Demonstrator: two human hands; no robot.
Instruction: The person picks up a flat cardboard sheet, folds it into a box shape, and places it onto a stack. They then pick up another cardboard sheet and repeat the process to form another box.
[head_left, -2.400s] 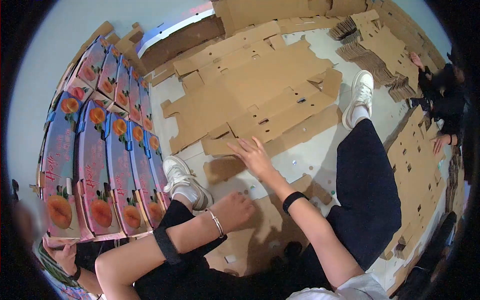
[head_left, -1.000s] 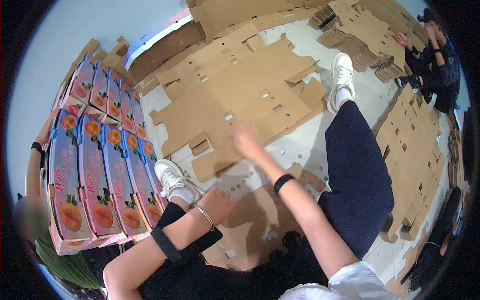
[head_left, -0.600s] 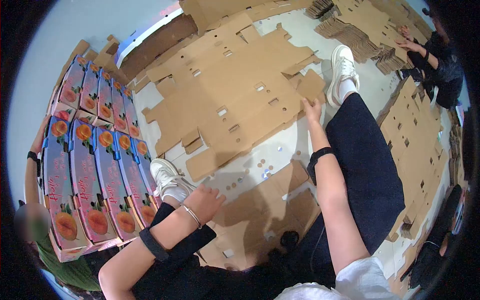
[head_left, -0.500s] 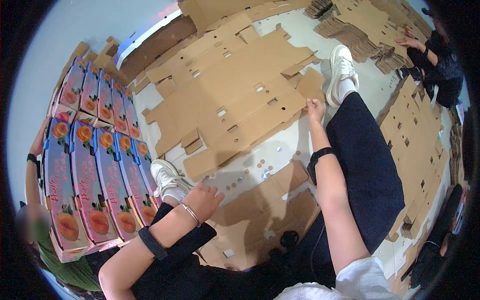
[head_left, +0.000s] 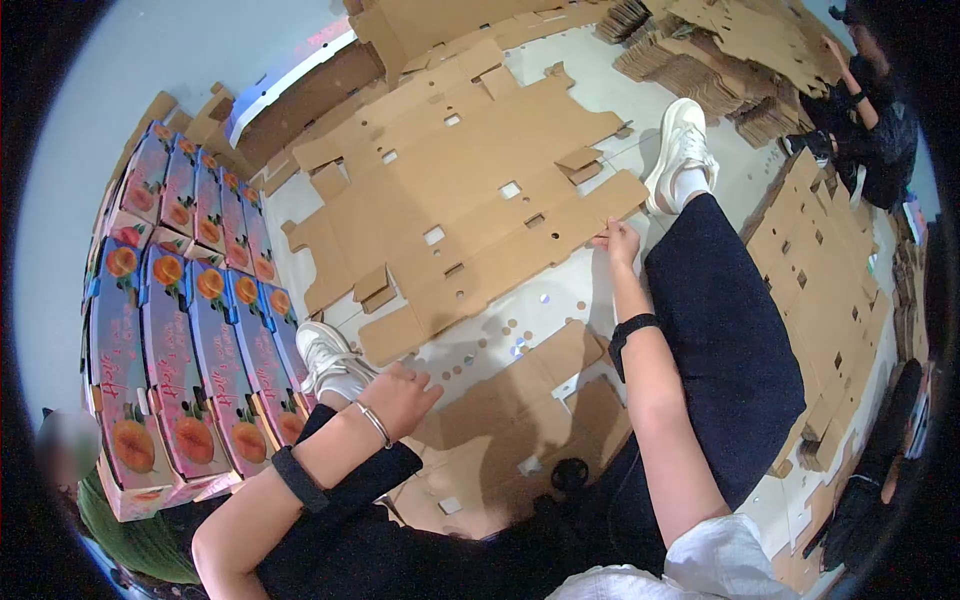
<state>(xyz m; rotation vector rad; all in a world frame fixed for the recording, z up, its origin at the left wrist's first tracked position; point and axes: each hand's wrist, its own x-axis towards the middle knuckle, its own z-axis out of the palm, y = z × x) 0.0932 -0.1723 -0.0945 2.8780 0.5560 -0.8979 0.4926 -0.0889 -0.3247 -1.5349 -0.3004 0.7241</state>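
Brown cardboard box blank (head_left: pixel 470 160) is lying mostly flat at centre, apparently unassembled, some flaps standing partly raised; the right hand (head_left: pixel 622 243) is pinching its right-hand edge, the left hand (head_left: pixel 402 398) is curling, contents indiscernible.

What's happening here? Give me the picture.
A seated person has the right hand at the near edge of a large flat cardboard sheet on the floor; how firm the grip is can't be told. The left hand is loosely curled, with nothing visible in it. Fruit-printed boxes stand in rows at the left, and a co-worker in dark clothes is at the upper right, near stacked cardboard.
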